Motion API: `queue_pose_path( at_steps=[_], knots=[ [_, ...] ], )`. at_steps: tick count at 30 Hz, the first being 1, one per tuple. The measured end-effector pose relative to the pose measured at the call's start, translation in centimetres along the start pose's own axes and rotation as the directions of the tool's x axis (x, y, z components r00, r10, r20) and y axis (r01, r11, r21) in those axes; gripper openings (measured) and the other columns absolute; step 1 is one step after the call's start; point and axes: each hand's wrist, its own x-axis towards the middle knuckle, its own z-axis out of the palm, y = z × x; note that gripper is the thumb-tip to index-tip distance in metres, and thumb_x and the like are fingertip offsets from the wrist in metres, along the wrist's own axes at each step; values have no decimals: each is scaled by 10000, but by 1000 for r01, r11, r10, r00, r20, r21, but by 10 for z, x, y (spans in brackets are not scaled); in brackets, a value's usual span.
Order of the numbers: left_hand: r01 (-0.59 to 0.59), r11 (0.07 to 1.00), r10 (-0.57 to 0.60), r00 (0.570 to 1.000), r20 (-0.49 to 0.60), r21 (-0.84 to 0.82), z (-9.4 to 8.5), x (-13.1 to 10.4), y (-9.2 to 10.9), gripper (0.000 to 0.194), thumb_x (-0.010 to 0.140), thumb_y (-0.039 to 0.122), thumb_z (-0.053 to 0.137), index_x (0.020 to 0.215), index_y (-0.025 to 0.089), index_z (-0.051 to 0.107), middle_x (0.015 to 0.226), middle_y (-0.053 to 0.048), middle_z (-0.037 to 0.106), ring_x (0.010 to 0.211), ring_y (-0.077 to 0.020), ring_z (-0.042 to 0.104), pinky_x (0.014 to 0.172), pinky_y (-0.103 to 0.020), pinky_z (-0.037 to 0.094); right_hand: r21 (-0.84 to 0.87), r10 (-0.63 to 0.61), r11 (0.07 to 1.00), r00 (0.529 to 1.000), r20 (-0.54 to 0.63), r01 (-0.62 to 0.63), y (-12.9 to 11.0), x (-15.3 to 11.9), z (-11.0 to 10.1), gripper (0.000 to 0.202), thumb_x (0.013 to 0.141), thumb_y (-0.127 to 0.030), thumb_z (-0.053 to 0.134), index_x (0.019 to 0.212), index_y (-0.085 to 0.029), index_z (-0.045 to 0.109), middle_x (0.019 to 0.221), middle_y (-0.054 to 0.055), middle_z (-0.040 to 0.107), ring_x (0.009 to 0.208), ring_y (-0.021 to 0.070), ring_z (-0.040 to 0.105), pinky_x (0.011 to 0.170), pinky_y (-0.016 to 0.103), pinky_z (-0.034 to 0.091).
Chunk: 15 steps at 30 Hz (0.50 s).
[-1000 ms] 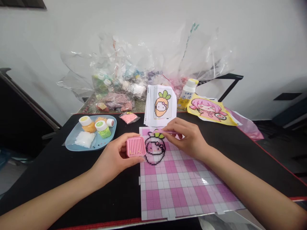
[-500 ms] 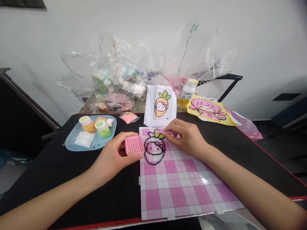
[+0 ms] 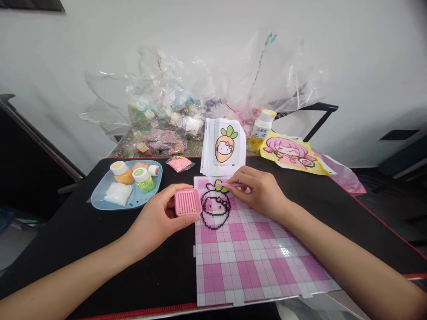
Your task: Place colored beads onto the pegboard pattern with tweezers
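My left hand [image 3: 167, 209] grips a small pink ridged bead tray [image 3: 187, 201] by its sides, tilted toward me; a few small beads lie along its lower edge. Between the thumb and fingers of my right hand [image 3: 255, 189] are pink tweezers [image 3: 230, 184], their tips over the leaf part of a bead design [image 3: 216, 210]. That design has a black bead outline, green beads in the leaves and a cat face inside. It sits at the top left of a pink-and-white checked pegboard [image 3: 256, 253]. Whether the tweezer tips hold a bead is too small to tell.
A blue plate [image 3: 96, 202] carries bead jars and a white bead packet [image 3: 118, 194]. Behind the pegboard stands a printed carrot-cat pattern [image 3: 227, 146]. Nearby are a pink bead packet [image 3: 180, 164], a white bottle [image 3: 262, 126], a yellow character picture [image 3: 292, 153] and plastic bags [image 3: 200, 84].
Both hands stay nearly in place. The pink tray has shifted very slightly, and the tweezers remain over the leaves.
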Motion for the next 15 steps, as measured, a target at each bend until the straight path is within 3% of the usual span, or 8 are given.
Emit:
queue_pose_path(
  at_steps=[15],
  knots=[
    [35, 999, -35, 999, 14, -9, -1, 0, 2, 517, 724, 366, 785, 1162, 236, 542, 1049, -17, 694, 889, -203, 702, 791, -313, 572, -14, -16, 1000, 1000, -2, 16, 0, -1, 1, 145, 889, -259, 622, 842, -157, 714, 788, 38, 666, 576, 91, 550, 515, 224, 424]
  ],
)
